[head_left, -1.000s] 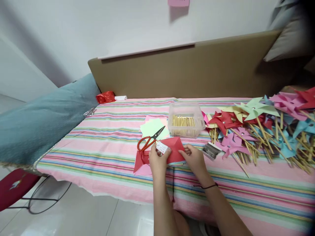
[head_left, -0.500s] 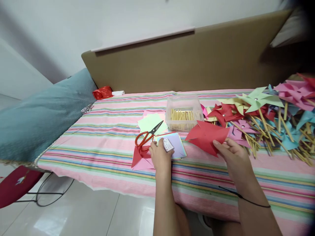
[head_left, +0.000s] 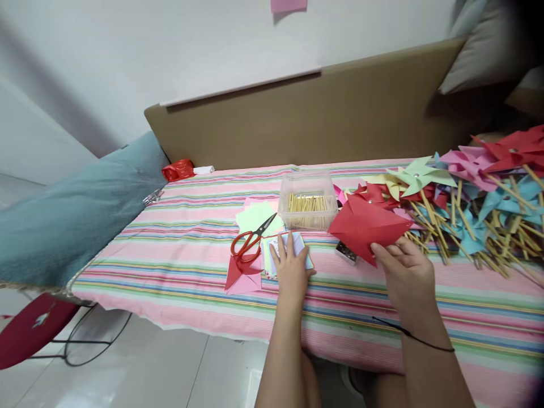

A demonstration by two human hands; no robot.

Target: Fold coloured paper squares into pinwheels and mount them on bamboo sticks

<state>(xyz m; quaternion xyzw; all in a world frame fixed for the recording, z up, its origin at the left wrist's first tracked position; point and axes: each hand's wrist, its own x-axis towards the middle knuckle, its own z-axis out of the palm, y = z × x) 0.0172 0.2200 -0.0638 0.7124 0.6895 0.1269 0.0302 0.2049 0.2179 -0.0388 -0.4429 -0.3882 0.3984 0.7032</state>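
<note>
My right hand (head_left: 408, 272) pinches a red paper sheet (head_left: 368, 226) by its near right corner, holding it above the cloth. Under the sheet's lower edge a small box with dark bits inside (head_left: 347, 254) shows in part. My left hand (head_left: 291, 269) lies with fingers spread on a stack of pastel paper squares (head_left: 306, 258). A small white patterned thing (head_left: 275, 246) is partly hidden by those fingers. Just left of the stack are orange-handled scissors (head_left: 246, 247), resting across red and pink papers (head_left: 243, 281) and pale green sheets (head_left: 257, 219).
Behind the papers stands a clear plastic box (head_left: 306, 184) of short wooden sticks (head_left: 306, 205). Finished paper pinwheels (head_left: 419, 177) on sticks pile up at the right. A red plastic bundle (head_left: 178, 170) lies at the back left on the striped cloth (head_left: 178, 249).
The small box of dark bits has come into view below the red sheet. My left hand has spread flat over the stack, covering most of the white patterned thing. The view has shifted right.
</note>
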